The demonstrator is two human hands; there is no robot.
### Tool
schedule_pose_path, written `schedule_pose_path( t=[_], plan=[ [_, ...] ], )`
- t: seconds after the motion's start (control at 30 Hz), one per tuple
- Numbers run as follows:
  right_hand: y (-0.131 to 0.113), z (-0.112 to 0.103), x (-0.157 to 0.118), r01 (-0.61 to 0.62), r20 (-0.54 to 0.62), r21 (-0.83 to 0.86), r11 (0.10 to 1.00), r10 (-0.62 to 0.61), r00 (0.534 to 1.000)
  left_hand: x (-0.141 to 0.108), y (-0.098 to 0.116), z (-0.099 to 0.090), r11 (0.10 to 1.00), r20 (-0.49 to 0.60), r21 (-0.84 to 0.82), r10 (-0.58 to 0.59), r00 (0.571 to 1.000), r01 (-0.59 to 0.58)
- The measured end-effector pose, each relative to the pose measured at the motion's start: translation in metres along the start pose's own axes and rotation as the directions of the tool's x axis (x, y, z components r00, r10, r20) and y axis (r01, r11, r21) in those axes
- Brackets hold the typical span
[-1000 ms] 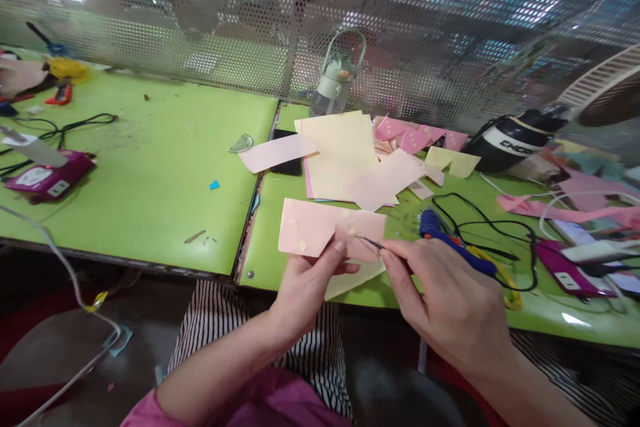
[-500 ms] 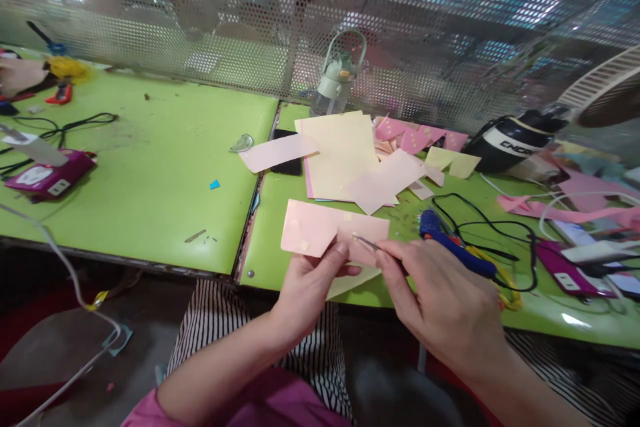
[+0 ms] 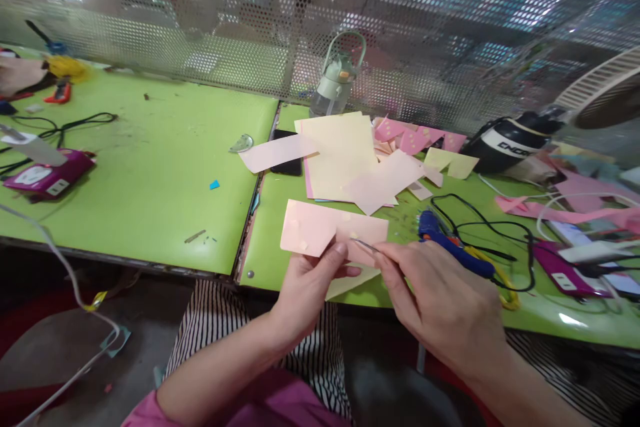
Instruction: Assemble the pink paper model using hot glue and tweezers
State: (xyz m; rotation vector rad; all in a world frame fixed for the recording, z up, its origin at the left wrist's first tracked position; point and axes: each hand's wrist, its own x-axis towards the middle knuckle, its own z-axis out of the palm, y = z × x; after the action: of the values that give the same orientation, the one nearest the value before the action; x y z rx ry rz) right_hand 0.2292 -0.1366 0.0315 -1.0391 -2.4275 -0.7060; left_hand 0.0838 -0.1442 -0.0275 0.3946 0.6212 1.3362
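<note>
My left hand [image 3: 313, 283] pinches the lower edge of a pale pink piece of paper [image 3: 310, 223] between thumb and fingers, holding it above the table's front edge. Small pale yellow pieces dot the paper's face. In my right hand [image 3: 445, 293] is a thin metal tool, perhaps tweezers [image 3: 367, 245], its tip at a yellow piece on the paper's right half. Its rear part is hidden by my fingers. Beneath the hands, a pale yellow sheet [image 3: 353, 282] lies at the table edge.
Beyond the hands lie a stack of cream paper [image 3: 340, 153], a dark phone [image 3: 287, 160] and pink scraps [image 3: 420, 137]. A clear bottle [image 3: 333, 87] stands behind. To the right are a blue-handled glue gun [image 3: 455, 247], black cable and purple power strip [image 3: 565, 270]. A perforated metal screen [image 3: 225, 33] closes the back.
The tool's tip has shifted very slightly on the pink paper. Both hands keep nearly the same place and grip.
</note>
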Motion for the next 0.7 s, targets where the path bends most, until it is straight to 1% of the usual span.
schedule_pose_path(
  t=[0.2, 0.4, 0.7],
  plan=[
    [-0.0006, -0.0031, 0.0003, -0.035, -0.019, 0.072, 0.997, 0.036, 0.999, 0.0000, -0.0004, -0.0007, 1.000, -0.007, -0.006, 0.002, 1.000, -0.002],
    [-0.0011, -0.0010, 0.0011, -0.038, -0.017, 0.018, 0.999, 0.039, 0.999, -0.0006, -0.0023, -0.0005, 1.000, -0.012, -0.020, -0.017, 1.000, 0.017],
    [0.0003, 0.0005, 0.0005, -0.022, -0.019, 0.034, 0.999, 0.022, 1.000, -0.0009, -0.0009, 0.0001, 0.999, -0.006, -0.039, -0.017, 1.000, 0.016]
  ],
)
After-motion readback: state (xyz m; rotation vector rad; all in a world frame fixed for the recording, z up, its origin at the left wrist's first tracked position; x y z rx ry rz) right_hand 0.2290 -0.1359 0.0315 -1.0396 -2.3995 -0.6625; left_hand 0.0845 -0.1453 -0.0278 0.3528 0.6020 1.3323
